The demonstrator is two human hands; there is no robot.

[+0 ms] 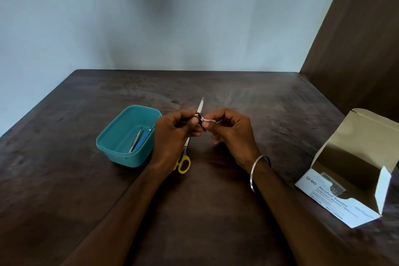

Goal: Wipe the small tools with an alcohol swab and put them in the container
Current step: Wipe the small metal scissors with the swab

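Left hand (172, 134) pinches small steel clipper (200, 112); right hand (228, 129) pinches white alcohol swab (208, 119). Best wiped along every surface.

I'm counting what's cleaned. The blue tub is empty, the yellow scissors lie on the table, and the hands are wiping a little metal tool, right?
Not quite: the head view shows the tub already holds two tools. The rest is right.
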